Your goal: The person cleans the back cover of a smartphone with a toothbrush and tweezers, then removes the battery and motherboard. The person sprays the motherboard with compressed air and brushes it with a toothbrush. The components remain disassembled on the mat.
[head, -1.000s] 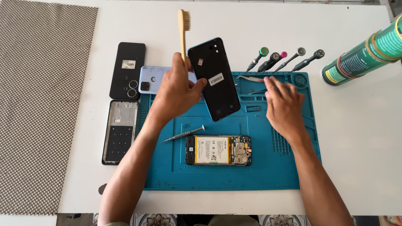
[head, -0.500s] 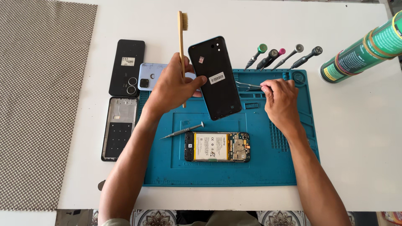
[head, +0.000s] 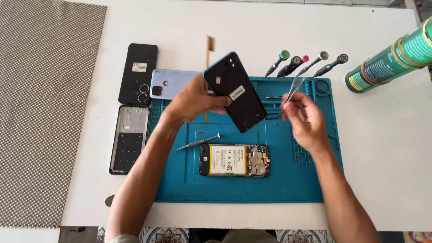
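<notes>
My left hand [head: 193, 101] holds a black phone back cover [head: 236, 92] tilted above the blue work mat [head: 243, 189], inner side up. The same hand also grips a wooden brush [head: 209, 45], bristles pointing away from me. My right hand [head: 303, 119] pinches a pair of metal tweezers [head: 293, 91], tips up and just right of the cover. An opened phone [head: 235, 160] with its battery and board exposed lies on the mat below both hands. A small screwdriver [head: 197, 143] rests to its left.
Several precision screwdrivers [head: 306, 64] lie at the mat's far edge. A black phone [head: 138, 73], a light blue back cover [head: 171, 83] and a phone frame [head: 128, 138] sit left of the mat. A green can [head: 391, 56] lies far right; a patterned cloth [head: 40, 112] covers the left.
My right hand has lifted off the mat with the tweezers in its fingers. My left hand has brought the back cover and brush lower and slightly right.
</notes>
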